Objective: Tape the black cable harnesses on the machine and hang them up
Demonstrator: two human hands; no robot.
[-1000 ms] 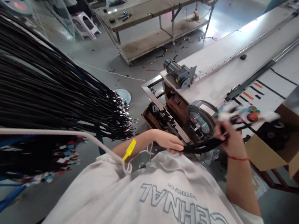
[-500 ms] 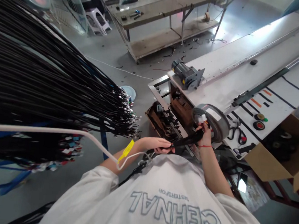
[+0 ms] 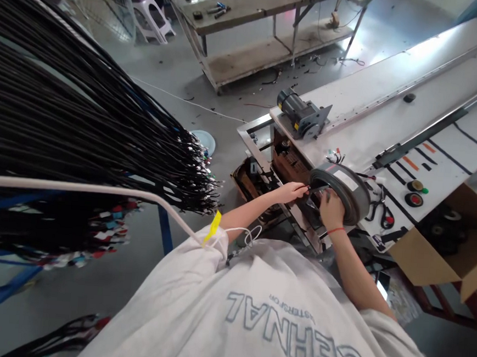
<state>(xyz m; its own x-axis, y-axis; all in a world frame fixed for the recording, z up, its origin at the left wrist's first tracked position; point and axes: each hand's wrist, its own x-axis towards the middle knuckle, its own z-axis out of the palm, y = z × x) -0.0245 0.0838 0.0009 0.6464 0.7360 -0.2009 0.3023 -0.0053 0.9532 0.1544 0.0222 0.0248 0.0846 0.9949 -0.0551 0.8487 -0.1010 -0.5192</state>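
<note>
Lowest in the frame is the person's pale, soft shirt (image 3: 252, 322) with faded blue block letters, and a yellow tag (image 3: 213, 227) on a thin white cord at the shoulder. Both bare forearms reach up toward the centre. The left hand (image 3: 293, 192) has its grip pinched together on a thin black strip (image 3: 316, 189) that runs straight across to a roll (image 3: 340, 191). The right hand (image 3: 332, 209), with a red thread at the wrist, is pressed against the roll's near face; whether its fingers are closed on anything cannot be told. The roll is a thick, grey, smooth disc with a white label, standing on edge at the near end of the long white surface (image 3: 393, 102), right of centre in the frame.

Just right of the roll, on the surface, lie two small tape rolls (image 3: 413, 192) and painted black and orange bars. A brown cardboard box (image 3: 447, 255) sits at the right edge. Beyond the roll a grey motor (image 3: 299, 115) is bolted on the surface's end.

The left half of the frame is filled by a dense fan of glossy black cables (image 3: 81, 127) with small white tips. At the top stands a worn wooden bench (image 3: 252, 3) on the grey floor.
</note>
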